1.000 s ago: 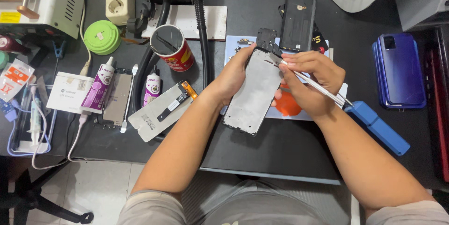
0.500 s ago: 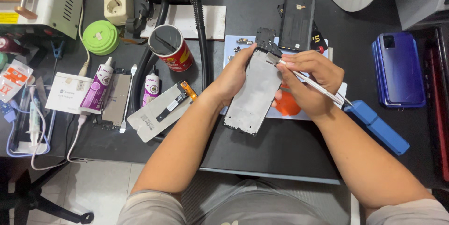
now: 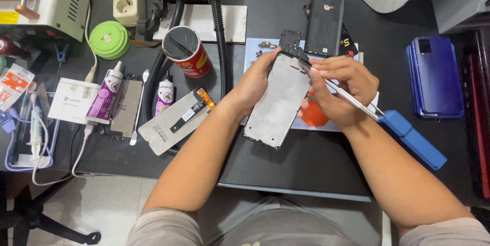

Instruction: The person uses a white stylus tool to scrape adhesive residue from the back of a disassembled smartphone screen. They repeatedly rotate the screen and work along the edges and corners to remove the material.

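One black bench (image 3: 286,159) carries everything. On it, away from the grip toward the person's right, lie two blue phone backs (image 3: 436,75) stacked, and one blue case (image 3: 413,138) just under the right wrist. One black phone shell (image 3: 325,21) lies just beyond the grip. Left of the grip sit one red cup (image 3: 186,52), one green round tin (image 3: 108,39), one loose screen (image 3: 176,121) with an orange flex, and two glue tubes (image 3: 104,95), one standing by the cup and one lying further left.

One phone frame (image 3: 279,100), silvery and tilted, is the thing in hand. The left hand (image 3: 255,82) clasps its left edge near the top, fingers curled round it, so the frame is lifted off the blue mat (image 3: 326,123) at that end. The right hand (image 3: 339,90) pinches one pair of tweezers (image 3: 339,90), tips at the frame's top right corner beside a small black part (image 3: 290,41); whether the tips hold anything cannot be told.

Against the earlier frames nothing has visibly shifted: both hands, the frame and the tweezers sit in the same places.
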